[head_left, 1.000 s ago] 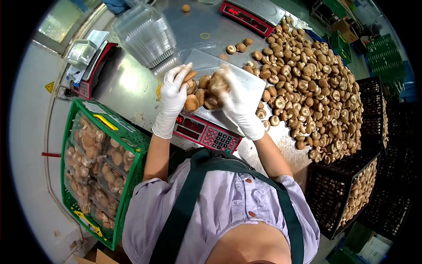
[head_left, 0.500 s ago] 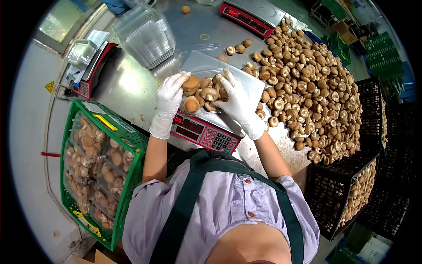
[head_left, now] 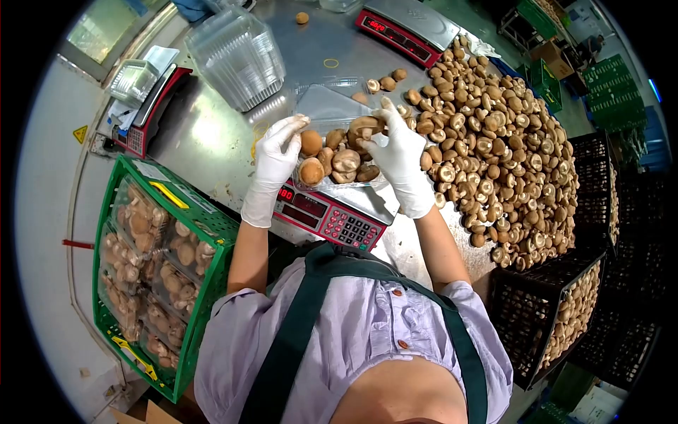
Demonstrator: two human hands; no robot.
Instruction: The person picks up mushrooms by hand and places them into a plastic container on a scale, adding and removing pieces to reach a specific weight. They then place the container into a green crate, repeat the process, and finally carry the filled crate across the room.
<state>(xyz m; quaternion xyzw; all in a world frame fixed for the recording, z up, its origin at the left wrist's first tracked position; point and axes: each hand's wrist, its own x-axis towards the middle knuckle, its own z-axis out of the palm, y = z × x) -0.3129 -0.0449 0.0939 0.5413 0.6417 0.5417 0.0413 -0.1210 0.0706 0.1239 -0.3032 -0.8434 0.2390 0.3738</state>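
A clear plastic clamshell box [head_left: 328, 185] holding several shiitake mushrooms [head_left: 345, 162] rests on a red-trimmed weighing scale [head_left: 332, 218], its lid [head_left: 332, 97] folded back on the far side. My right hand [head_left: 401, 159], in a white glove, pinches one larger shiitake mushroom [head_left: 366, 128] over the box's right side. At the left edge of the box is my left hand [head_left: 277, 157], gloved too. Its thumb and fingers are apart, close beside a round brown mushroom [head_left: 310, 142], with nothing visible between them.
A large heap of mushrooms [head_left: 501, 148] covers the table's right. Stacked clear boxes [head_left: 236, 60] stand at the back left, and a second scale [head_left: 399, 35] at the back. A green crate [head_left: 226, 233] of filled boxes is at left; black mushroom crates [head_left: 522, 311] stand at right.
My right hand has lifted a mushroom from among the others and shifted slightly right. My left hand has drawn back a little from the mushroom beside it. The scale's display digits have changed.
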